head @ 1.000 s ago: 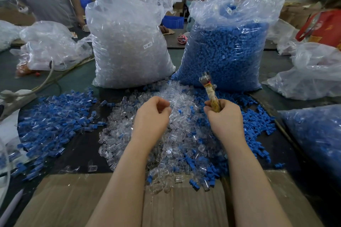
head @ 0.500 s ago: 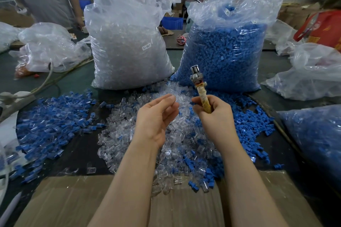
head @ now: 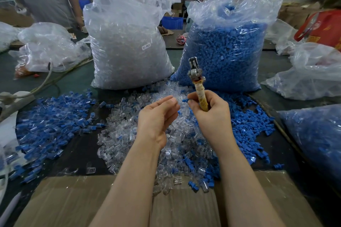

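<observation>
Tape-wrapped tool (head: 200,96) is gripped upright in the right hand (head: 212,118), above the pile of clear caps (head: 125,134) on the counter (head: 79,153). A small blue plug (head: 185,100) is seen at its thumb. The left hand (head: 156,118) is held just beside, fingers loosely extended.

A slim hand tool (head: 197,83), with a grey metal clamp head on a handle wrapped in yellowed tape, stands nearly upright. Its head is up and leans slightly left, and the right hand (head: 212,116) grips its lower handle. A small ribbed blue plastic plug (head: 185,100) lies sideways at that hand's thumb tip, pointing at the left hand (head: 156,121), just beside its fingertips.
</observation>
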`<state>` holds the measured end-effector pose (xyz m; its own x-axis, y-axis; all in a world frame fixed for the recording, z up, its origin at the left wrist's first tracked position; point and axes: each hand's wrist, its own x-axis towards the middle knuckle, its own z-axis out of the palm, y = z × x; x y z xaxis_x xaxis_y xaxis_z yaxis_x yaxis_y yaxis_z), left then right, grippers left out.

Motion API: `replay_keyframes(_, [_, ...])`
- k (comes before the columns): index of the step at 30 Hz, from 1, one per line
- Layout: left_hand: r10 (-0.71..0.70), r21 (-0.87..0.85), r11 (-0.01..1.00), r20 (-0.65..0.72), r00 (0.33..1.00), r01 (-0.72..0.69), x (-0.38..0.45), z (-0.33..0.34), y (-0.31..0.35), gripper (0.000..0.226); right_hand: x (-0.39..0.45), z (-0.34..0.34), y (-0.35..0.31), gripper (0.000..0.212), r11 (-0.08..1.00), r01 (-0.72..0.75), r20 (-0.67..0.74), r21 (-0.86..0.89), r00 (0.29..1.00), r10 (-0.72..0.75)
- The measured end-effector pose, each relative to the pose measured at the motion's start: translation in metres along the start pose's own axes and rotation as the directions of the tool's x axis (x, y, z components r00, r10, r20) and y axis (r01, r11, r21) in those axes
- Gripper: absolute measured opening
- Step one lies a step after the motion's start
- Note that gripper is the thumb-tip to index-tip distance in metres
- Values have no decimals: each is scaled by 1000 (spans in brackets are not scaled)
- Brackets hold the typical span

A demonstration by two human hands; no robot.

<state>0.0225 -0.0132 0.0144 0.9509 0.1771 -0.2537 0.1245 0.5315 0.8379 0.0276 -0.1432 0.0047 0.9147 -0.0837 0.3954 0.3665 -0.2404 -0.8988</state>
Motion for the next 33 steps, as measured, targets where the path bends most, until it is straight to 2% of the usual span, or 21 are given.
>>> replay_keyframes(6, [119, 158, 980, 35, 992, -124, -3, 5, -4, 6, -1, 1, 0, 8, 999, 42, -57, -35, 997, -44])
replay_keyframes(10, [230, 254, 940, 26, 973, -229, -5, 7, -4, 11, -2, 2, 1, 10, 991, 68, -120, -113, 989, -82])
replay_keyframes(17, [347, 399, 862, -9, 938, -314, -6, 10, -6, 13, -3, 2, 2, 13, 977, 105, -171, -186, 976, -138])
replay_keyframes(29, [379, 447, 827, 1, 925, -340, -9, 11, -4, 12, -4, 4, 1, 16, 977, 129, -131, -170, 980, -152])
replay_keyframes(33, [381, 455, 819, 24, 924, -349, -11, 12, -3, 15, -4, 3, 1, 24, 970, 142, -105, -199, 981, -165])
